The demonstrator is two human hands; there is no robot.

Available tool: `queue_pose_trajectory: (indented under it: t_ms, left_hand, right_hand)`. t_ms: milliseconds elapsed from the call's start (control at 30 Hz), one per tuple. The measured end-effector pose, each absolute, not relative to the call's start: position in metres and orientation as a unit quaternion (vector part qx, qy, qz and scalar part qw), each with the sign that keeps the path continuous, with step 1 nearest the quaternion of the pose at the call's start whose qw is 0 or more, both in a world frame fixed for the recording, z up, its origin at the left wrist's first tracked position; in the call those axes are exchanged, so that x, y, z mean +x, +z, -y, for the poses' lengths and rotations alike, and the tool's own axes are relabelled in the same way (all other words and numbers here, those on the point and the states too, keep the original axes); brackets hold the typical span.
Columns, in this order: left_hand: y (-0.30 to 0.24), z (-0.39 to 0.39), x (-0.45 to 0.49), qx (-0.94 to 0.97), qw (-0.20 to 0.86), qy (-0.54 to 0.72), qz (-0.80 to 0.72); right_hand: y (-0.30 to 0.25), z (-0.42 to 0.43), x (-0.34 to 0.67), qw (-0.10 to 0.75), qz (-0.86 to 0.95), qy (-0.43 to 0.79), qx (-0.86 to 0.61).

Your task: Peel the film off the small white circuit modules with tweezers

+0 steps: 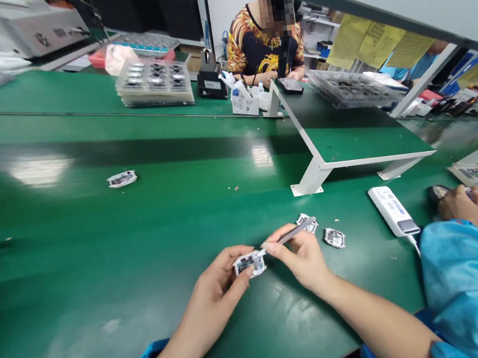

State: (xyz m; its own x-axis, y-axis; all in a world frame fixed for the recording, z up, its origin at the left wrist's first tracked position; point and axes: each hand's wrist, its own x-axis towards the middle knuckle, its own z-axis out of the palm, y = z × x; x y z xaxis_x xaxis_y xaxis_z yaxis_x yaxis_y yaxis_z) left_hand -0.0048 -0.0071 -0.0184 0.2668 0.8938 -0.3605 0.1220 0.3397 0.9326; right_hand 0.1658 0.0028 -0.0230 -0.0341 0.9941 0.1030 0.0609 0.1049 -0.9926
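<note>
My left hand [219, 281] pinches a small white-framed electronic part [250, 263] just above the green table [101, 267]. My right hand [300, 259] grips metal tweezers [292, 232], their tip touching the part's right edge. Two more of the same small parts [307, 221] [334, 238] lie on the table right of my right hand. A further one [121, 179] lies alone on the table at the left middle.
A white shelf bracket [311, 158] stands ahead. A white device with a cable [392, 210] lies at the right. A co-worker's blue sleeve [464, 284] and hands [474, 205] are at the right. Another person [267, 43] sits across. Stacked part trays [153, 83] rest far back.
</note>
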Motion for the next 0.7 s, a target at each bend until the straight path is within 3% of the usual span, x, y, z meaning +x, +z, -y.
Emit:
queue_pose_trajectory:
  t_ms: [700]
  left_hand:
    - [-0.0102,0.0063,-0.0032,0.473,0.646,0.295,-0.522]
  right_hand:
    - [-0.0224,-0.0001,0.1663,0.505,0.556,0.463,-0.471]
